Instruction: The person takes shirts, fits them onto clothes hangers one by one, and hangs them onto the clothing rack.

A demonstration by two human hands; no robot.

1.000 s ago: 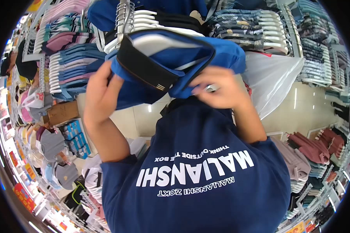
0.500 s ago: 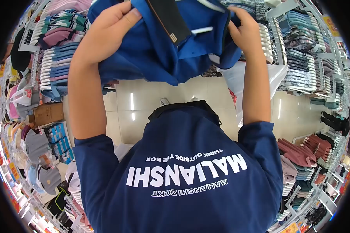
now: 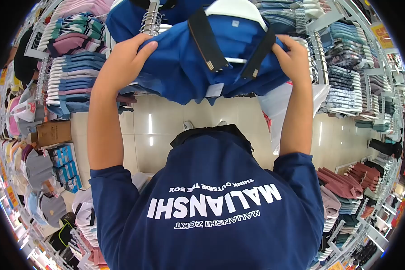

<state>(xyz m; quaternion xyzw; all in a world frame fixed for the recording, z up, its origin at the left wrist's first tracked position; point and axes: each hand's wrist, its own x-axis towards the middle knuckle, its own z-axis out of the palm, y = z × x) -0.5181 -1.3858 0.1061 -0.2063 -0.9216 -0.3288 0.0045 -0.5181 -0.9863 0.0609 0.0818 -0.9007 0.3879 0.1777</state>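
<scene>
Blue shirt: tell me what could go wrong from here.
The left hand and right hand hold the blue shirt either side of its open black collar, so it might slip off the white hanger. The right forearm overlaps the plastic bag in view, so lowering it could snag.

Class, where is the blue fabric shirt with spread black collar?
In the head view, the shirt is at top centre, between the left hand and the right hand, a white plastic hanger at its collar.
</scene>
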